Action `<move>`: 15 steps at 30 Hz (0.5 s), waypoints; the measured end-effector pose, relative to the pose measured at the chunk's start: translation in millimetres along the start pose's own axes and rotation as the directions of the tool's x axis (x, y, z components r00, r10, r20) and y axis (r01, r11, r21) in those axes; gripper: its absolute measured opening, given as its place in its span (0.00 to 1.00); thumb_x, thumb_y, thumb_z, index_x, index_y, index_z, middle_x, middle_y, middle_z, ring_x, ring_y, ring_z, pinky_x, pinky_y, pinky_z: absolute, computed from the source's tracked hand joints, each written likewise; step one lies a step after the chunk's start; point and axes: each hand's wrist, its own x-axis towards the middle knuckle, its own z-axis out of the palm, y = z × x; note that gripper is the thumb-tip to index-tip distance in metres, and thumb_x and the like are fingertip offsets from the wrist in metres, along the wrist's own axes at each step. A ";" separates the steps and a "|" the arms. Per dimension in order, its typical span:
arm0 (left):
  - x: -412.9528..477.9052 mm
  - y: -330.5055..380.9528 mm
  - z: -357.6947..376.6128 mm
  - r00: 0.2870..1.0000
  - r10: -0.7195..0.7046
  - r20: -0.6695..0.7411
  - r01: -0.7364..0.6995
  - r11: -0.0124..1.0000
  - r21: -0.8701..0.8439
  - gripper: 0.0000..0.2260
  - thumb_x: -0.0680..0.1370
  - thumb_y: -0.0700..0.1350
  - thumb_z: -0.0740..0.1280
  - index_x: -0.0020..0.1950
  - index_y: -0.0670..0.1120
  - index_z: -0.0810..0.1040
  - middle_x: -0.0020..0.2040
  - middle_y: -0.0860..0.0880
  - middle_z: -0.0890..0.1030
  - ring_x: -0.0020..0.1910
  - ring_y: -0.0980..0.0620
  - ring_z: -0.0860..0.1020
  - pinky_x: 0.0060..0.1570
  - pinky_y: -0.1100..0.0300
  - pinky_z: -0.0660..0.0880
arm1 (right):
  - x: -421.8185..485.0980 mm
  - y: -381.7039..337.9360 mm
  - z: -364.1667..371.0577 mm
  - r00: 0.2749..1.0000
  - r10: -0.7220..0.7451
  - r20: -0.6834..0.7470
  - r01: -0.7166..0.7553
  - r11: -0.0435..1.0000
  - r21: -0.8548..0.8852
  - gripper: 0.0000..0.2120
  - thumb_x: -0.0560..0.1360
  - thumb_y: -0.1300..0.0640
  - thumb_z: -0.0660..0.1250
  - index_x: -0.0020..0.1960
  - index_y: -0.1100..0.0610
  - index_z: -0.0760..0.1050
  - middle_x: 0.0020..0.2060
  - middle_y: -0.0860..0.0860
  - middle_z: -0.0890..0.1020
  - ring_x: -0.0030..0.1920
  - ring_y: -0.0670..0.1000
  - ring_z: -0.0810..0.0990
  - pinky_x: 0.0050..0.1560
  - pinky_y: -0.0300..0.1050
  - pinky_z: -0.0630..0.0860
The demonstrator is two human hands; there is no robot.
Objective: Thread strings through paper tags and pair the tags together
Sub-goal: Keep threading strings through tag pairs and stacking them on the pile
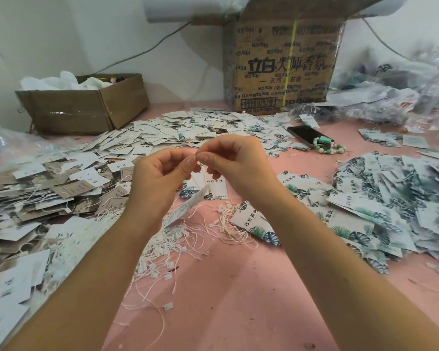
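Heaps of tags (390, 193) are piled all round. A string (197, 156) is pinched by left hand (157, 178) and right hand (238, 165); white plastic (61, 81) is stuffed in the far-left box (86, 110).

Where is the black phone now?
Head view: the flat black phone lies right of centre on the pink table, before the tall printed cardboard box, beside a green bead bracelet.

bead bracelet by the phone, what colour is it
The bead bracelet is pale green with white beads, shown in the head view, beside the dark phone.
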 end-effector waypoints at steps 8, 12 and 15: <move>-0.7 -0.3 1.2 1.000 0.002 -0.016 -0.002 1.000 -0.008 0.03 0.73 0.40 0.69 0.43 0.48 0.80 0.33 0.54 0.82 0.31 0.60 0.76 0.31 0.70 0.72 | 1.2 2.7 2.1 1.000 0.023 0.016 -0.025 0.995 0.094 0.08 0.72 0.71 0.66 0.50 0.65 0.80 0.28 0.50 0.79 0.28 0.43 0.77 0.35 0.37 0.78; -1.0 -0.1 1.7 1.000 0.029 -0.013 -0.029 1.000 0.005 0.04 0.74 0.39 0.68 0.43 0.47 0.80 0.33 0.55 0.82 0.31 0.62 0.76 0.32 0.71 0.71 | 0.6 1.2 2.2 0.999 0.036 0.016 -0.037 0.992 0.118 0.07 0.72 0.71 0.66 0.45 0.61 0.77 0.29 0.53 0.79 0.28 0.45 0.78 0.33 0.38 0.78; -1.5 1.0 2.4 0.999 0.039 -0.012 -0.039 0.999 0.011 0.04 0.74 0.39 0.68 0.43 0.47 0.80 0.32 0.56 0.82 0.31 0.63 0.76 0.32 0.72 0.70 | 0.2 1.2 1.8 0.999 0.038 0.005 -0.038 0.991 0.131 0.07 0.71 0.71 0.67 0.42 0.60 0.76 0.29 0.54 0.79 0.28 0.45 0.78 0.32 0.39 0.78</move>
